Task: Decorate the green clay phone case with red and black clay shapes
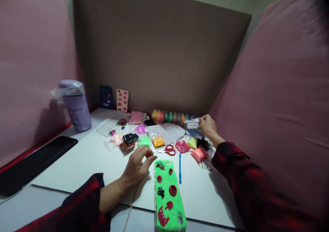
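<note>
Before me lies a phone case (168, 197) covered in bright green clay, with dark red and black clay figures on it. My left hand (138, 165) is closed in a pinch by the case's top left corner; what its fingers hold, if anything, is too small to make out. Farther off at the right, my right hand (208, 125) grips the edge of a clear plastic packet (192, 125) with something white inside. Red-handled scissors (169, 150) lie beyond the case, and a blue modelling tool (180, 168) lies to its right.
Several clay packets, such as an orange packet (158, 141) and a coral packet (199, 154), surround a paper sheet (169, 131). A row of coloured clay (167, 116) lies at the back. On the left are a purple tumbler (77, 108) and a black phone-like slab (38, 163).
</note>
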A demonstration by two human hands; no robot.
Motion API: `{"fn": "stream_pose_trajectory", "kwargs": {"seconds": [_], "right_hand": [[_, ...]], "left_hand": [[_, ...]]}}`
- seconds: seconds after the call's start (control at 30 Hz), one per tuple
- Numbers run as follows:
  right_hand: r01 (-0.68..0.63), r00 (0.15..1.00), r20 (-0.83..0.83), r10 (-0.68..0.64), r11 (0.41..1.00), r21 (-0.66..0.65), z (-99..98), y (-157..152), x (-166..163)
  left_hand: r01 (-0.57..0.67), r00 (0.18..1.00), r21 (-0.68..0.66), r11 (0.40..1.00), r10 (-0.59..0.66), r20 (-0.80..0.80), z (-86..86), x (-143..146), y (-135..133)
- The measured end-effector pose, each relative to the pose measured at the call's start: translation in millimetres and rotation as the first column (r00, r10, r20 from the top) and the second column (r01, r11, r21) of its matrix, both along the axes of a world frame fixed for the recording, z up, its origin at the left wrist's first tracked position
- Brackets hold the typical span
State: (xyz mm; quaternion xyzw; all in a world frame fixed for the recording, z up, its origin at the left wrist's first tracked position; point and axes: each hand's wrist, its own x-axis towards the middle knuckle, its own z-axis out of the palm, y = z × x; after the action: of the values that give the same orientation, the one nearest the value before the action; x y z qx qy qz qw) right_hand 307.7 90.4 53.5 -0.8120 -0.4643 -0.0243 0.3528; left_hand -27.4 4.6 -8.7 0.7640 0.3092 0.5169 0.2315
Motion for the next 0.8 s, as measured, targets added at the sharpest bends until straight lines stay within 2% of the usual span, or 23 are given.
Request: {"fn": "stream_pose_trajectory", "kwargs": {"seconds": [0.13, 0.23, 0.33, 0.43, 0.5, 0.57, 0.7, 0.8], "right_hand": [[0.036, 0.996, -0.092, -0.018, 0.979, 0.202, 19.7, -26.1, -5.4], [0.079, 0.972, -0.233, -0.011, 0.956, 0.282, 24.0, -46.9, -13.4], [0.07, 0.912, -0.406, 0.063, 0.95, 0.304, 17.2, -69.6, -31.4], [0.034, 0.828, -0.535, 0.167, 0.938, 0.344, 5.7, -93.3, -57.1], [0.003, 0.775, -0.584, 0.242, 0.922, 0.386, -2.0, -107.6, -74.4], [-0.019, 0.72, -0.623, 0.306, 0.905, 0.424, -9.7, -118.8, -89.2], [-0.041, 0.641, -0.65, 0.407, 0.864, 0.501, -25.5, -131.2, -108.5], [-0.055, 0.608, -0.639, 0.471, 0.828, 0.558, -35.4, -135.9, -116.4]], "left_hand": [[0.073, 0.994, -0.117, 0.99, -0.064, 0.084, 0.6, -0.3, 0.3], [0.11, 0.984, -0.229, 0.967, -0.073, 0.162, 4.9, 1.6, -0.1], [0.163, 0.967, -0.4, 0.902, -0.067, 0.244, 13.2, 7.6, -7.3], [0.25, 0.955, -0.483, 0.839, -0.131, 0.265, 23.5, 16.0, -24.6], [0.363, 0.922, -0.549, 0.753, -0.206, 0.328, 29.0, 21.6, -38.3], [0.363, 0.925, -0.53, 0.767, -0.227, 0.305, 32.4, 26.2, -49.7], [0.274, 0.954, -0.382, 0.883, -0.2, 0.223, 35.1, 32.1, -61.0], [0.228, 0.967, -0.288, 0.93, -0.181, 0.18, 35.8, 33.9, -63.3]]}}
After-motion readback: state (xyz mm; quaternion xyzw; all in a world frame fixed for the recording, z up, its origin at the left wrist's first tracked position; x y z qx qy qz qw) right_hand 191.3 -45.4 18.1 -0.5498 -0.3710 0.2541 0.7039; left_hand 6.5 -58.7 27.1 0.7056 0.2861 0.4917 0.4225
